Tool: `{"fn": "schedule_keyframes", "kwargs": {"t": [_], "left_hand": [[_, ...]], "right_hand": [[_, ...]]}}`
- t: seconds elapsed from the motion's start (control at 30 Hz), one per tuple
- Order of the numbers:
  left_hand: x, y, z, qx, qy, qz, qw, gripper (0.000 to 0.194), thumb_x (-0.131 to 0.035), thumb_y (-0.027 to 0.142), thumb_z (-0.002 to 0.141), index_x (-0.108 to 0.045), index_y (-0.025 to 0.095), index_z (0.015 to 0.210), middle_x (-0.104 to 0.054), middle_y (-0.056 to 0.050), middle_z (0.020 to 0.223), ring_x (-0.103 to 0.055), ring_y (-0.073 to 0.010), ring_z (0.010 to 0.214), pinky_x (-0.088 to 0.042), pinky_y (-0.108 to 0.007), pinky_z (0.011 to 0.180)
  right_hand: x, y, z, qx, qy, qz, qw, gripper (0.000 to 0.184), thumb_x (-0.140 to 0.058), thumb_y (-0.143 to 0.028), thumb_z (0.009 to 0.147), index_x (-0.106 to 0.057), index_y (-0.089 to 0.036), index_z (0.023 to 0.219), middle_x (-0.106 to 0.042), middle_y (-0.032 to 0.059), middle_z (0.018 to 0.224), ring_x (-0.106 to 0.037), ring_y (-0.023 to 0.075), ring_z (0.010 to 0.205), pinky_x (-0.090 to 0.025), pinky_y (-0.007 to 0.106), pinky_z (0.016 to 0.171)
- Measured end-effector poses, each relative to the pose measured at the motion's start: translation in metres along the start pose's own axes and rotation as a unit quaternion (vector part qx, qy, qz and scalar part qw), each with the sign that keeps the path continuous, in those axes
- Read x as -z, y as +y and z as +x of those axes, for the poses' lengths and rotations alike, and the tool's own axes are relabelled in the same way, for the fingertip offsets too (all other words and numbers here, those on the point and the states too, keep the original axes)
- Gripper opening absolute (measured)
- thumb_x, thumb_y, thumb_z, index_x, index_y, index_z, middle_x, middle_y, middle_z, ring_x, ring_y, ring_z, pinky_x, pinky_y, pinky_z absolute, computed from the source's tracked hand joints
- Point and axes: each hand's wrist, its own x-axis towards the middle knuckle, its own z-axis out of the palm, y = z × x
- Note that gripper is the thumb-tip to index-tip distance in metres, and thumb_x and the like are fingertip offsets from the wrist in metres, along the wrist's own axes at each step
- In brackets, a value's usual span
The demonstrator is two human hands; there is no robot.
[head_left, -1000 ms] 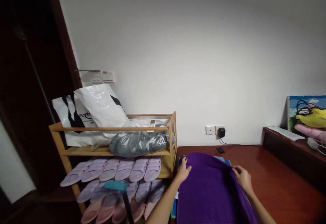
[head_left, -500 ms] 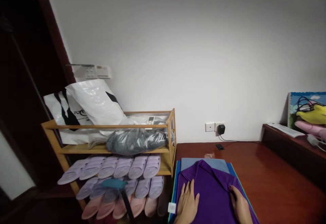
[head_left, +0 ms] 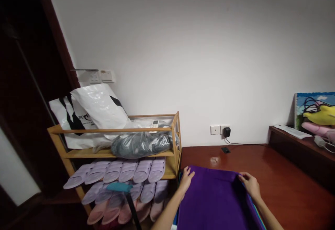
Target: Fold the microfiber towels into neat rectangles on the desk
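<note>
A purple cloth (head_left: 213, 198) lies stretched out over a stack of blue cloths on the reddish wooden tabletop, its far edge fairly straight. At its far left corner, my left hand (head_left: 186, 181) has its fingers closed around the fabric. My right hand (head_left: 250, 184) pinches the far right corner between thumb and fingers. Only thin blue and green edges of the layers beneath show along the sides.
A wooden rack (head_left: 174, 153) stands left of the tabletop (head_left: 282, 174), with white bags (head_left: 102, 106), a plastic-wrapped dark bundle (head_left: 143, 144) and several slippers (head_left: 142, 172). A black plug (head_left: 226, 131) sits in the wall socket. At right is a raised dark shelf (head_left: 290, 148).
Both hands have moved forward to the cloth's far corners. The cloth's folded-over far edge is now pulled out straight, covering the light blue layer that showed before.
</note>
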Motion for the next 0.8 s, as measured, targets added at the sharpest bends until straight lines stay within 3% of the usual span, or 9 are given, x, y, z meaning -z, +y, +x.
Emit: {"fn": "schedule_keyframes", "kwargs": {"t": [0.07, 0.17, 0.23, 0.3, 0.4, 0.5, 0.57, 0.67, 0.8], "left_hand": [[0.004, 0.004, 0.019, 0.023, 0.003, 0.023, 0.999, 0.054, -0.044, 0.022, 0.088, -0.029, 0.014, 0.139, -0.039, -0.018, 0.142, -0.044, -0.0174, 0.127, -0.036, -0.030, 0.101], [0.005, 0.000, 0.026, 0.038, 0.014, 0.076, 0.996, 0.059, -0.040, 0.021, 0.088, -0.021, 0.010, 0.143, -0.039, -0.020, 0.142, -0.043, -0.0195, 0.127, -0.036, -0.034, 0.102], [-0.001, -0.003, 0.018, 0.021, 0.025, 0.115, 0.993, 0.065, -0.041, 0.022, 0.087, -0.016, 0.010, 0.145, -0.033, -0.018, 0.146, -0.036, -0.0201, 0.131, -0.030, -0.034, 0.107], [-0.014, -0.007, 0.005, -0.023, 0.023, 0.149, 0.988, 0.067, -0.044, 0.023, 0.085, -0.018, 0.015, 0.146, -0.024, -0.009, 0.151, -0.024, -0.0178, 0.137, -0.019, -0.031, 0.112], [-0.034, -0.012, -0.012, -0.130, -0.014, 0.274, 0.953, 0.061, -0.042, 0.028, 0.086, -0.027, 0.023, 0.145, -0.018, 0.001, 0.153, -0.012, -0.0164, 0.140, -0.009, -0.034, 0.115], [-0.037, -0.023, -0.018, -0.160, -0.040, 0.422, 0.892, 0.056, -0.032, 0.037, 0.090, -0.029, 0.023, 0.144, -0.020, -0.002, 0.152, -0.014, -0.0197, 0.140, -0.010, -0.044, 0.114], [-0.026, -0.034, -0.015, -0.134, -0.031, 0.465, 0.875, 0.055, -0.029, 0.042, 0.091, -0.031, 0.026, 0.143, -0.019, -0.001, 0.152, -0.015, -0.0204, 0.140, -0.012, -0.046, 0.114], [-0.002, -0.047, -0.009, -0.094, -0.001, 0.492, 0.866, 0.056, -0.027, 0.046, 0.091, -0.027, 0.028, 0.144, -0.015, 0.000, 0.153, -0.012, -0.0203, 0.141, -0.015, -0.045, 0.113], [0.012, -0.046, -0.004, -0.063, 0.001, 0.507, 0.860, 0.060, -0.026, 0.048, 0.091, -0.022, 0.024, 0.146, -0.013, -0.001, 0.154, -0.011, -0.0194, 0.141, -0.016, -0.042, 0.112]], "right_hand": [[-0.006, 0.004, 0.016, -0.006, 0.011, -0.006, 1.000, 0.037, -0.048, -0.050, 0.065, -0.069, -0.021, 0.076, -0.072, 0.0050, 0.075, -0.067, 0.0224, 0.073, -0.049, 0.029, 0.064], [-0.018, 0.011, 0.025, -0.001, 0.015, -0.023, 1.000, 0.038, -0.045, -0.047, 0.066, -0.069, -0.019, 0.078, -0.072, 0.0091, 0.079, -0.067, 0.0252, 0.076, -0.051, 0.034, 0.068], [-0.034, 0.010, 0.017, 0.017, 0.022, -0.032, 0.999, 0.046, -0.042, -0.045, 0.069, -0.069, -0.015, 0.092, -0.070, 0.0139, 0.100, -0.064, 0.0282, 0.095, -0.050, 0.038, 0.082], [-0.057, 0.001, 0.000, 0.075, 0.021, -0.045, 0.996, 0.054, -0.041, -0.045, 0.074, -0.063, -0.012, 0.111, -0.056, 0.0144, 0.128, -0.051, 0.0273, 0.119, -0.040, 0.040, 0.099], [-0.096, -0.020, -0.029, 0.224, -0.075, -0.109, 0.966, 0.060, -0.037, -0.051, 0.084, -0.046, -0.019, 0.134, -0.037, 0.0065, 0.145, -0.032, 0.0214, 0.134, -0.026, 0.039, 0.110], [-0.115, -0.025, -0.043, 0.263, -0.169, -0.199, 0.929, 0.061, -0.029, -0.058, 0.088, -0.036, -0.027, 0.140, -0.034, 0.0032, 0.146, -0.027, 0.0199, 0.136, -0.024, 0.043, 0.111], [-0.110, -0.010, -0.036, 0.224, -0.162, -0.259, 0.926, 0.064, -0.026, -0.061, 0.087, -0.036, -0.026, 0.140, -0.032, 0.0040, 0.148, -0.024, 0.0209, 0.137, -0.021, 0.045, 0.112], [-0.085, 0.027, -0.013, 0.143, -0.116, -0.324, 0.928, 0.067, -0.026, -0.062, 0.086, -0.033, -0.024, 0.141, -0.026, 0.0042, 0.150, -0.018, 0.0221, 0.139, -0.019, 0.048, 0.112], [-0.058, 0.053, 0.011, 0.072, -0.110, -0.352, 0.927, 0.068, -0.021, -0.059, 0.087, -0.024, -0.023, 0.145, -0.022, 0.0023, 0.152, -0.014, 0.0206, 0.140, -0.019, 0.051, 0.111]]}}
